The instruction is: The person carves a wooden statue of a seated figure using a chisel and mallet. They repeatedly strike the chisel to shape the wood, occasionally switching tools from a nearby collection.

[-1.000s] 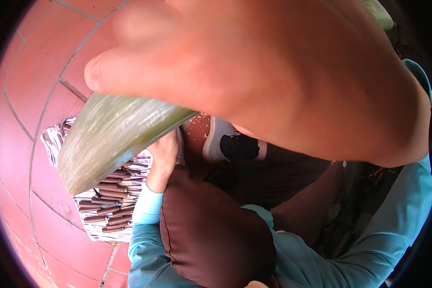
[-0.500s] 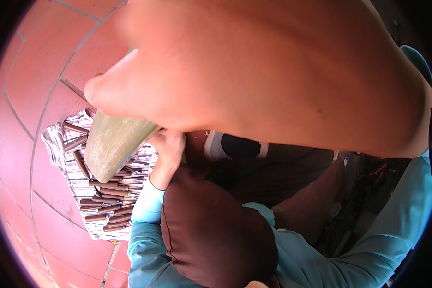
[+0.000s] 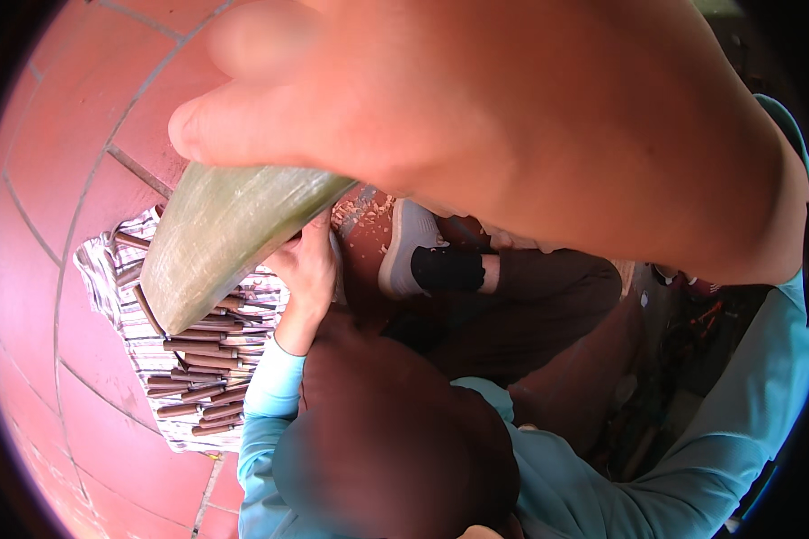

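Note:
My right hand (image 3: pixel 270 99), very large and close at the top, holds a thick, smooth greenish-brown wooden club-like block (image 3: pixel 229 238). Its rounded end slants down to the left, and its far end is hidden behind my palm and forearm. Below the block's right edge, my left hand (image 3: pixel 306 269) is closed with bent fingers. The block covers the fingertips, so I cannot tell what they grip. Under and beside the block, several brown-handled carving tools (image 3: pixel 202 348) lie in rows on a striped cloth (image 3: pixel 135 310).
Red floor tiles (image 3: pixel 99 386) spread on the left. Pale wood chips (image 3: pixel 360 211) lie near a grey shoe (image 3: pixel 412 247) and a dark trouser leg (image 3: pixel 548 305). A rounded brown cloth shape (image 3: pixel 449 404) fills the lower middle between the blue sleeves. Dark clutter (image 3: pixel 683 350) stands at the right.
My right hand has lifted slightly, and the wooden block has risen and shifted with it. More of the left hand, the shoe and the wood chips now shows. The left hand has moved up a little.

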Demonstrator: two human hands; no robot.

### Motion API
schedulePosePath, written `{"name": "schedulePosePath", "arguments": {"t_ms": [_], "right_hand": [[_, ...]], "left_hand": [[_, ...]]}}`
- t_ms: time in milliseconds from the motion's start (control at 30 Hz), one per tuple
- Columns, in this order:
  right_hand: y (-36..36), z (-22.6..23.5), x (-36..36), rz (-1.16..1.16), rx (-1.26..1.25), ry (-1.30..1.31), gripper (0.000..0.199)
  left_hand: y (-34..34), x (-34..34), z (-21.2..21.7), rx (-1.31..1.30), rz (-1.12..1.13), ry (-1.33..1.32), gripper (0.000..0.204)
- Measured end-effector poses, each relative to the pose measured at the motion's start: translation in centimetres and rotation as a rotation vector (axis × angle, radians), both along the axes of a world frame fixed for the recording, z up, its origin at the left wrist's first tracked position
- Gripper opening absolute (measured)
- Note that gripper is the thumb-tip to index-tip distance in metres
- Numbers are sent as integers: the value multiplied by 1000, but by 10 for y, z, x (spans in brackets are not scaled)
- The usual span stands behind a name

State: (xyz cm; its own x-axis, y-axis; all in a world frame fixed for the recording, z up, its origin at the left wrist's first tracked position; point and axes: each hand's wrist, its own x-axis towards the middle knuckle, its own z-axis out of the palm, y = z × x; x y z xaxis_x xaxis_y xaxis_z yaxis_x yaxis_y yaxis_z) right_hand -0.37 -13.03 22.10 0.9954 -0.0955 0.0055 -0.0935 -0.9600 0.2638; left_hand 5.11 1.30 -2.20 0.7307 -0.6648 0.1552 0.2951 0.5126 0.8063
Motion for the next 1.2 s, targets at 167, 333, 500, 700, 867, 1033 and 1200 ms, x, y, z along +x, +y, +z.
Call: {"name": "schedulePosePath", "arguments": {"t_ms": [167, 333, 500, 700, 867, 1033, 1200], "right_hand": [[0, 1, -1, -6, 0, -1, 45], [0, 1, -2, -5, 3, -3, 45], [0, 1, -4, -8, 7, -10, 46], [-1, 2, -4, -9, 4, -15, 46], [0, 2, -4, -11, 5, -13, 46], [1, 3, -2, -10, 10, -11, 47], [2, 4, -2, -12, 11, -13, 47]], "left_hand": [[-3, 3, -1, -18, -4, -19, 34], [-4, 8, 1, 32, -17, -106, 31], [-22, 21, 36, -21, -91, -78, 25], [-25, 27, 32, 20, -114, -51, 22], [-25, 24, 34, -1, -113, -61, 22], [-26, 16, 41, -35, -77, -13, 23], [-21, 16, 38, -73, 21, -351, 35]]}}
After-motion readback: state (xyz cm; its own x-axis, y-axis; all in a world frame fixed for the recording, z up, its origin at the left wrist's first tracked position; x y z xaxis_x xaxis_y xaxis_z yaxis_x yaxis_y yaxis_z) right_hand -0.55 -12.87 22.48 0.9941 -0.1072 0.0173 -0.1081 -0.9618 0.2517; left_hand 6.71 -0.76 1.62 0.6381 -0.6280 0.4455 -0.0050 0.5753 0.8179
